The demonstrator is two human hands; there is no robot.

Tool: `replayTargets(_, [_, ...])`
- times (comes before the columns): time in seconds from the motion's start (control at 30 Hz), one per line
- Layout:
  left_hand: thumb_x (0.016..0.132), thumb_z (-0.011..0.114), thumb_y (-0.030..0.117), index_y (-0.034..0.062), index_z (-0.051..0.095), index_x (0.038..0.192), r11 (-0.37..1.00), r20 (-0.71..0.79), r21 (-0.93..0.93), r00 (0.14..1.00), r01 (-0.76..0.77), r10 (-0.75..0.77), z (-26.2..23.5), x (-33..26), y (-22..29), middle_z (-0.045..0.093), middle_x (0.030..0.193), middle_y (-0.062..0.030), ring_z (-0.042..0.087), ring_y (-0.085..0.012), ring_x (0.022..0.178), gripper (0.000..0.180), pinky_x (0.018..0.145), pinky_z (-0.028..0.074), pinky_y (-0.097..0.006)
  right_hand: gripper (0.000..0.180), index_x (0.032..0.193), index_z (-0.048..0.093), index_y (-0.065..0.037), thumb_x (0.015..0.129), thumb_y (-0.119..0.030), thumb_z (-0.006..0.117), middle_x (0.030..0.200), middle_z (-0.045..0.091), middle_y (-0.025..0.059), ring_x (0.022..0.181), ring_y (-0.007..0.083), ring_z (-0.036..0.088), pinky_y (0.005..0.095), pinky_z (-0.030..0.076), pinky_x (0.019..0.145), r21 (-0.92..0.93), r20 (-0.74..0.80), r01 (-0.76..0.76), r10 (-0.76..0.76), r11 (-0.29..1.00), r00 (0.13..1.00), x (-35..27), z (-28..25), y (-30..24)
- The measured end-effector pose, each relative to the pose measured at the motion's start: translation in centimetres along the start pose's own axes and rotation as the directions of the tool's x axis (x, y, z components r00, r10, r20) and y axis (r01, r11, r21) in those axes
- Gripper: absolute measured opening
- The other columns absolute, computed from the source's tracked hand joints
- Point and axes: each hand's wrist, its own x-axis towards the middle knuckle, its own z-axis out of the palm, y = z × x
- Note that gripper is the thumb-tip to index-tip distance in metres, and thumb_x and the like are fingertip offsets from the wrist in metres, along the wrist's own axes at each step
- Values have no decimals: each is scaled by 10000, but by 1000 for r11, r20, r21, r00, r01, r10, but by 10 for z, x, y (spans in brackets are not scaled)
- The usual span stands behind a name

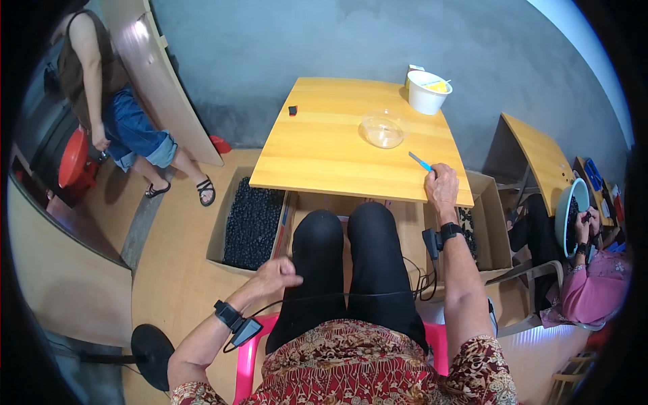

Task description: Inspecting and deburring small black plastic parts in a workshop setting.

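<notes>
Knife in your right hand, blade directed forward-left

Your right hand [442, 187] is closed around the near end of a slim blue-handled knife with a narrow grey blade [421, 162], at the right front of the yellow wood-grain tabletop [331, 152]. The knife's long axis runs diagonally; its tip points away from you and leftward, below a clear round plastic container [385, 129]. A white round tub [427, 96] stands at the far right corner. Your left hand [275, 275] is beside your left thigh, fingers curled; full closure cannot be determined.
</notes>
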Motion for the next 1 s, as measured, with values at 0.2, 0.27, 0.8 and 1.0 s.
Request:
replayTargets(0.2, [798, 851, 288, 37, 558, 1193, 984, -61, -161, 994, 75, -85, 5, 9, 7, 546, 1007, -46, 543, -126, 850, 552, 730, 481, -283, 140, 899, 732, -58, 849, -128, 622, 1012, 713, 120, 984, 341, 638, 472, 513, 852, -13, -7, 2, -2, 1000, 1000, 1, 0, 0])
replayTargets(0.27, [802, 849, 299, 52, 569, 1122, 963, 19, -241, 993, 121, -120, 1, 6, 2, 540, 976, -33, 536, -126, 841, 491, 728, 478, -295, 139, 899, 732, -56, 846, -122, 621, 1010, 712, 122, 980, 344, 638, 475, 514, 853, 5, 0, 3, -3, 1000, 1000, 1, 0, 0])
replayTargets(0.8, [843, 815, 382, 111, 626, 977, 915, 235, -266, 941, 303, -244, -9, -7, -11, 601, 928, 10, 554, -64, 913, 357, 763, 447, -250, 143, 913, 735, -56, 844, -122, 628, 1007, 703, 123, 989, 335, 633, 472, 498, 858, -10, -19, -1, 1, 1000, 1000, -1, 0, -1])
replayTargets(1.0, [861, 808, 352, 117, 631, 1024, 949, -98, -308, 991, 62, -97, -4, -20, 1, 591, 921, 38, 532, -44, 895, 336, 779, 424, -225, 148, 924, 735, -65, 848, -122, 621, 1023, 700, 106, 1016, 320, 624, 464, 488, 871, -7, 14, -21, 21, 1000, 1000, -1, 1, -1])
